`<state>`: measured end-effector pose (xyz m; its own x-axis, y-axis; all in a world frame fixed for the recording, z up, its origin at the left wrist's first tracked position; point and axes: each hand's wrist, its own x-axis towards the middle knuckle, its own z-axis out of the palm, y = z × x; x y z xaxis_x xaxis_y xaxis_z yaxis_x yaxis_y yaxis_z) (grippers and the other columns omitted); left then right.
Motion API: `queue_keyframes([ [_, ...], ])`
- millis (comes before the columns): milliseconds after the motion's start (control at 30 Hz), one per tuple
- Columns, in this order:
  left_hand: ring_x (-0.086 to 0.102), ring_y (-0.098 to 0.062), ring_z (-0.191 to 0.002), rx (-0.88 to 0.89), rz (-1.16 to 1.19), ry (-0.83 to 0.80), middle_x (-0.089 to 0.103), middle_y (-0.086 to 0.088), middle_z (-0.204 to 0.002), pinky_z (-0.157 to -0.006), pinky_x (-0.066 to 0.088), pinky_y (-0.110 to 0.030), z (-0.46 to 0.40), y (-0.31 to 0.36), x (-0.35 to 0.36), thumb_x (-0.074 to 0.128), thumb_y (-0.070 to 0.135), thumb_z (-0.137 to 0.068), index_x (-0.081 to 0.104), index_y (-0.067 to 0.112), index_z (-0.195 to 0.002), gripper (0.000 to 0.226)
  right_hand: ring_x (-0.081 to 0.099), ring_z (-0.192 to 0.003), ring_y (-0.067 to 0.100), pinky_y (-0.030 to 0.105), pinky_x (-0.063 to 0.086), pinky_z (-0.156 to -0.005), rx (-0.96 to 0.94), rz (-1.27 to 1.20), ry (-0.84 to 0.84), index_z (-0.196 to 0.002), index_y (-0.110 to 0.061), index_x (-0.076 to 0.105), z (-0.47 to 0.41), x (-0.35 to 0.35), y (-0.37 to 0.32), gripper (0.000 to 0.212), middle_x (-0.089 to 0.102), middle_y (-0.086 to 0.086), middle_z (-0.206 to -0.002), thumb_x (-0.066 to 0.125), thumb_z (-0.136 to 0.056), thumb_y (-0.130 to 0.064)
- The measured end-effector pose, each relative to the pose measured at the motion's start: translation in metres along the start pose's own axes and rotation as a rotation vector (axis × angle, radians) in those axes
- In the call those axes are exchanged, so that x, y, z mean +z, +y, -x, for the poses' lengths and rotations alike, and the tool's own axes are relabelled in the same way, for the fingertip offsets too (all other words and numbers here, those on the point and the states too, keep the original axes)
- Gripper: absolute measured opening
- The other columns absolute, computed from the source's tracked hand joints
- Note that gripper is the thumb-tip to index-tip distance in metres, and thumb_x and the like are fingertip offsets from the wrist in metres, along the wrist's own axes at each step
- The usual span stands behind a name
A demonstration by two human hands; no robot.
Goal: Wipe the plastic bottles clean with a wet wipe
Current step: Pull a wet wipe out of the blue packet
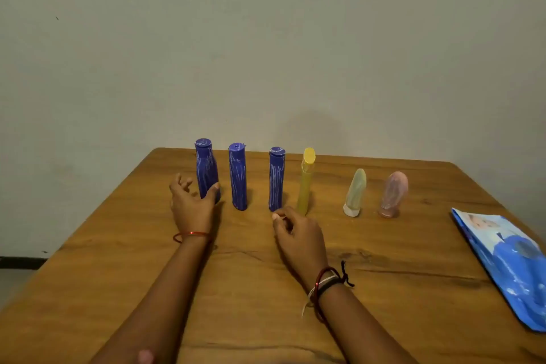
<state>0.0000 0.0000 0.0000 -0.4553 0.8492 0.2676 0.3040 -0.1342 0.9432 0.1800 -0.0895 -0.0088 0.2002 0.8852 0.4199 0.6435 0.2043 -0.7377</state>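
Six plastic bottles stand in a row near the table's far edge: three streaked blue bottles (pixel 206 170) (pixel 238 177) (pixel 276 179), a yellow bottle (pixel 306 183), a pale green bottle (pixel 355 193) standing on its white cap, and a pink bottle (pixel 394 195). My left hand (pixel 192 204) is at the base of the leftmost blue bottle; its thumb touches the bottle's front and its fingers are spread just to the bottle's left. My right hand (pixel 298 235) rests on the table in front of the third blue bottle and the yellow one, fingers loosely curled, with nothing seen in it.
A blue wet wipe packet (pixel 505 263) lies flat at the right edge of the wooden table (pixel 384 289). A plain wall rises right behind the table's far edge. The floor shows at the lower left.
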Motion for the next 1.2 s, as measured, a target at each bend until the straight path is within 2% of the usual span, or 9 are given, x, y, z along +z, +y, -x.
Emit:
queue_keyframes([
  [100,0.049,-0.023,-0.122,0.045,-0.024,0.003,0.056,-0.004,-0.13,-0.091,0.041,-0.032,-0.005,0.001,0.004,0.076,0.027,-0.08,0.03,0.017,-0.145,0.081,0.057,-0.061,0.007,0.033,0.049,-0.057,0.033,-0.017,-0.036,-0.084,-0.024,0.064,-0.003,0.001,-0.001,0.027,0.061,-0.005,-0.064,0.048,-0.092,-0.043],
  [267,0.054,-0.011,-0.094,0.043,-0.062,-0.005,0.061,-0.008,-0.116,-0.077,0.043,-0.026,-0.007,0.0,0.007,0.073,0.025,-0.083,0.028,0.018,-0.147,0.078,0.06,-0.065,0.011,0.041,0.052,-0.064,0.037,-0.044,-0.066,-0.083,-0.021,0.064,-0.001,0.001,0.001,0.04,0.064,-0.001,-0.067,0.041,-0.09,-0.054],
  [433,0.053,-0.011,-0.094,0.048,-0.067,0.003,0.061,-0.01,-0.12,-0.078,0.044,-0.027,0.006,0.004,0.001,0.072,0.024,-0.084,0.027,0.017,-0.147,0.078,0.061,-0.062,0.014,0.042,0.051,-0.061,0.041,-0.09,-0.054,-0.08,-0.019,0.064,-0.001,-0.001,0.0,0.043,0.063,0.002,-0.064,0.041,-0.092,-0.053],
  [633,0.053,-0.012,-0.095,0.071,-0.035,-0.024,0.06,-0.012,-0.12,-0.076,0.043,-0.024,0.052,0.016,-0.018,0.073,0.027,-0.082,0.023,0.019,-0.149,0.084,0.062,-0.061,0.014,0.04,0.052,-0.062,0.114,-0.169,0.015,-0.078,-0.018,0.067,0.006,-0.009,-0.002,0.049,0.064,0.002,-0.061,0.04,-0.091,-0.058],
  [833,0.053,-0.009,-0.099,0.125,0.038,-0.156,0.056,0.0,-0.117,-0.081,0.045,-0.025,0.112,0.029,-0.032,0.076,0.028,-0.079,0.02,0.025,-0.149,0.09,0.063,-0.059,0.002,0.022,0.05,-0.059,0.16,-0.248,0.045,-0.076,-0.036,0.064,0.033,-0.032,0.002,0.041,0.066,-0.011,-0.064,0.039,-0.083,-0.067],
  [933,0.055,0.0,-0.09,0.183,0.014,-0.228,0.055,0.015,-0.103,-0.076,0.047,-0.018,0.135,0.033,-0.022,0.078,0.028,-0.077,0.021,0.024,-0.149,0.092,0.064,-0.061,0.006,0.028,0.054,-0.062,0.18,-0.277,0.058,-0.079,-0.032,0.066,0.046,-0.047,0.008,0.032,0.066,-0.007,-0.065,0.045,-0.09,-0.054],
  [1000,0.057,-0.003,-0.091,0.216,-0.02,-0.25,0.055,0.018,-0.1,-0.076,0.05,-0.023,0.146,0.036,-0.013,0.079,0.029,-0.076,0.022,0.022,-0.148,0.092,0.063,-0.063,0.004,0.029,0.053,-0.065,0.163,-0.25,0.062,-0.081,-0.028,0.067,0.052,-0.059,0.014,0.027,0.066,-0.006,-0.066,0.049,-0.093,-0.045],
  [1100,0.056,-0.003,-0.087,0.232,-0.092,-0.258,0.052,0.014,-0.106,-0.068,0.045,-0.017,0.156,0.04,-0.003,0.078,0.035,-0.076,0.021,0.026,-0.148,0.092,0.061,-0.073,-0.003,0.021,0.051,-0.068,0.16,-0.189,0.007,-0.085,-0.034,0.064,0.057,-0.074,0.021,0.01,0.067,-0.012,-0.074,0.057,-0.091,-0.033],
  [1200,0.055,0.001,-0.075,0.245,-0.143,-0.246,0.055,0.013,-0.104,-0.057,0.039,-0.014,0.157,0.042,0.003,0.077,0.037,-0.077,0.021,0.026,-0.147,0.091,0.058,-0.084,-0.008,0.007,0.043,-0.07,0.156,-0.175,-0.069,-0.098,-0.031,0.067,0.056,-0.079,0.023,0.012,0.065,-0.019,-0.088,0.061,-0.089,-0.025],
])
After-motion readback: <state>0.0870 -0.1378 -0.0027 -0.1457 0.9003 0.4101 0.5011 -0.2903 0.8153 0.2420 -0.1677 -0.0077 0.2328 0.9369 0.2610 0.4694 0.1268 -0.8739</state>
